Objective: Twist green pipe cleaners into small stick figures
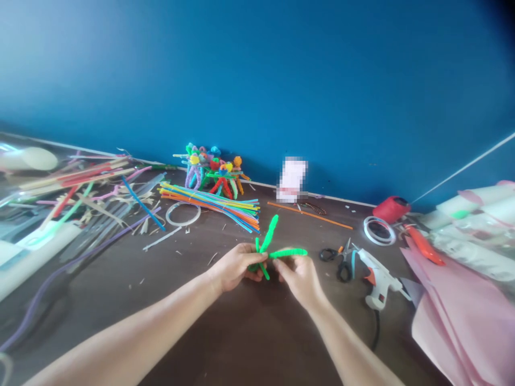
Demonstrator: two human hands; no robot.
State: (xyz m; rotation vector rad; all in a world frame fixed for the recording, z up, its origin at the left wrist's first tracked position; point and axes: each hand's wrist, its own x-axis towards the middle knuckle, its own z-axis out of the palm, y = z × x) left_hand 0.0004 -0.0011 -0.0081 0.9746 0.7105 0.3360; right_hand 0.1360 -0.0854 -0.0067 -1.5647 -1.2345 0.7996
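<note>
A green pipe-cleaner figure [269,236] is held between both hands above the dark table [249,332]. Two thick wound limbs stick out of it, one pointing up and one to the right, with thinner ends at the left and below. My left hand [240,264] pinches its middle between thumb and fingers. The fingers of my right hand [296,271] are closed on the base of the right-hand limb. Beyond my left hand lies a bundle of coloured pipe cleaners [213,203].
Finished pipe-cleaner figures [217,169] stand by the blue wall. Loose strips [100,198] cover the left side. At right are scissors [344,262], a white glue gun [380,279], wire coils [379,230], red thread [391,209] and pink sheets [454,305].
</note>
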